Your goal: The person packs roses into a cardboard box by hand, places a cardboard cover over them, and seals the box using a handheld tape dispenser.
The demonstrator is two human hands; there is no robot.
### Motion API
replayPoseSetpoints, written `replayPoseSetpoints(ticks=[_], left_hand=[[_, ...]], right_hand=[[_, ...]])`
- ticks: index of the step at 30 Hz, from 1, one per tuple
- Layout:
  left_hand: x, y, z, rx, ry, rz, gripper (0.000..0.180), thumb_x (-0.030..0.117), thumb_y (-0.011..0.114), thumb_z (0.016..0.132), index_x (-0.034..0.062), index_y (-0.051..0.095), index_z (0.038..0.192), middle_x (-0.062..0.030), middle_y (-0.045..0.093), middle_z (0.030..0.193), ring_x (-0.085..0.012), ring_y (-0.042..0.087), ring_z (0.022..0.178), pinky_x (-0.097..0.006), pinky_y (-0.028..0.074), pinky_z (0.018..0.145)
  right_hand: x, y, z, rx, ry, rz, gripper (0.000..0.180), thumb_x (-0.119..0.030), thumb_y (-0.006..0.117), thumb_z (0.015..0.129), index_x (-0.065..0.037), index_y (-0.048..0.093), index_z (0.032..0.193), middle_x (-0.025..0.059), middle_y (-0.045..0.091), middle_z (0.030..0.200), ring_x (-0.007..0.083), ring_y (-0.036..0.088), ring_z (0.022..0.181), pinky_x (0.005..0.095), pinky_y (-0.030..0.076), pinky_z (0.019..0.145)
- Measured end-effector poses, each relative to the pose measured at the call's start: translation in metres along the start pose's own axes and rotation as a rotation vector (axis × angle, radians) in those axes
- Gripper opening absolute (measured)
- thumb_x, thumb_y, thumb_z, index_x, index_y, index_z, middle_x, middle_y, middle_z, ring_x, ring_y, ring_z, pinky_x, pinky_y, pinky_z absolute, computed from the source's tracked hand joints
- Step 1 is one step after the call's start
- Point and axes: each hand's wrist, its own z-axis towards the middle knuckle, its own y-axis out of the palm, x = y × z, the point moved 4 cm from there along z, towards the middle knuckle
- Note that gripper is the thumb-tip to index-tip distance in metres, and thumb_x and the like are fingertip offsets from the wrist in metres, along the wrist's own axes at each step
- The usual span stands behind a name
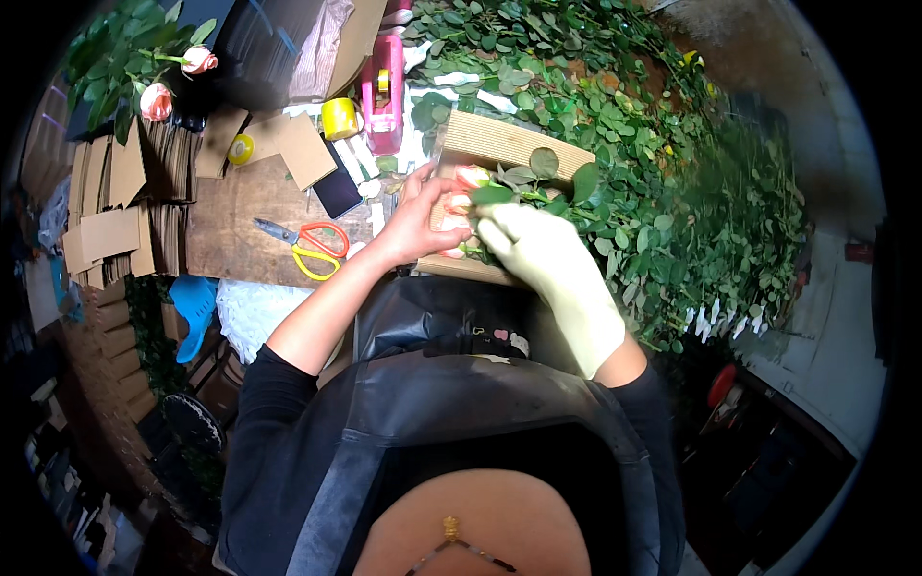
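Your bare left hand (415, 223) is curled over the pink rosebuds (468, 179) lying on the sheet of corrugated cardboard (499, 144), fingers bent and pressing on the heads rather than closed around anything; your gloved right hand (534, 252) is wrapped shut around the bunch of stems (523, 192) just below the blooms, leaves spilling out past the glove. The cardboard rests on the desk (240, 226) with its far edge against the big heap of cut foliage (653, 163). Keep the bud heads level with each other and just inside the cardboard's near left edge, so the sheet can shield them; use the left fingertips lightly, since petals bruise easily. Hold the stems firm with the glove, which spares you the thorns, and keep them parallel so they do not cross. Stray leaves near the heads look likely to get in the way of a neat roll, so tuck them down. The orange-handled scissors (309, 245), the yellow tape roll (339, 118) and the pink tape dispenser (383, 91) lie within reach to your left.
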Motion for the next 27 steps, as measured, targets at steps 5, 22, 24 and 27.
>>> replayPoseSetpoints(ticks=[5, 22, 24, 27], left_hand=[[0.003, 0.000, 0.000, 0.011, 0.020, -0.018, 0.072, 0.036, 0.090, 0.074, 0.0171, 0.058, 0.136, -0.0313, 0.027, 0.155, -0.0484, 0.022, 0.151, -0.052, 0.026, 0.123], [-0.017, 0.009, 0.002, 0.090, -0.110, -0.213, 0.028, 0.028, 0.085, 0.082, 0.0146, 0.077, 0.105, -0.0246, 0.024, 0.161, -0.0415, 0.023, 0.153, -0.050, 0.025, 0.124], [-0.016, 0.009, 0.000, 0.116, -0.113, -0.209, 0.023, 0.026, 0.085, 0.082, 0.0150, 0.078, 0.102, -0.0246, 0.025, 0.160, -0.0409, 0.025, 0.152, -0.049, 0.027, 0.123], [-0.013, 0.011, 0.000, 0.108, -0.084, -0.178, 0.035, 0.025, 0.084, 0.082, 0.0134, 0.072, 0.113, -0.0260, 0.029, 0.159, -0.0419, 0.027, 0.151, -0.048, 0.027, 0.123]], right_hand=[[0.022, 0.037, 0.016, -0.042, 0.071, -0.321, 0.025, -0.032, 0.056, 0.100, -0.010, 0.067, 0.102, 0.0097, 0.073, 0.081, 0.0305, 0.073, 0.074, 0.0464, 0.055, 0.065], [-0.003, 0.010, 0.011, -0.157, 0.120, -0.203, 0.027, -0.028, 0.063, 0.094, -0.011, 0.068, 0.114, 0.0125, 0.073, 0.098, 0.0336, 0.072, 0.085, 0.0444, 0.058, 0.076], [-0.003, -0.003, 0.009, -0.103, 0.312, -0.246, 0.038, -0.041, 0.054, 0.103, -0.011, 0.065, 0.123, 0.0135, 0.074, 0.096, 0.0324, 0.073, 0.088, 0.0460, 0.057, 0.080], [0.022, 0.026, 0.026, -0.077, 0.242, -0.348, 0.027, -0.037, 0.057, 0.100, -0.013, 0.068, 0.108, 0.0116, 0.074, 0.088, 0.0310, 0.074, 0.082, 0.0478, 0.056, 0.072]])
